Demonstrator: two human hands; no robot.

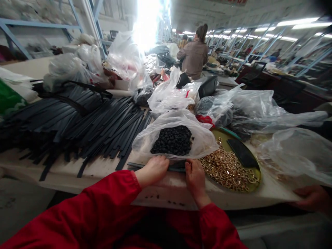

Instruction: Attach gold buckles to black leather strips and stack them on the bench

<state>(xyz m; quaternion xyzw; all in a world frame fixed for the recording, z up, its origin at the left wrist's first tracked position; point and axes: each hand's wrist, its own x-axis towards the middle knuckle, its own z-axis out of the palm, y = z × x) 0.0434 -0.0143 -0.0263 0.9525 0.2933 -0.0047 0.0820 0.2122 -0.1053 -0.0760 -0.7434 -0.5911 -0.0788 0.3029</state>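
A narrow black strip (177,168) lies along the front of the table, crossing between my two hands. My left hand (155,169) is closed over it, fingers curled down and partly hidden, with strip ends sticking out to the left. The right end sits in my right hand (195,177), pinched between thumb and fingers. Just behind both hands is an open clear plastic bag (203,141) of small black pieces (172,140). Right of my right hand stands a round yellowish tray (255,164) with many gold metal links (228,169) and a flat black piece (242,152).
A wide heap of long black strips (103,121) covers the table's left. Filled plastic bags (178,93) crowd the back and right. Small dark bits lie at the front edge. Another person's hand (311,197) rests at the right edge; a person (194,57) stands farther back.
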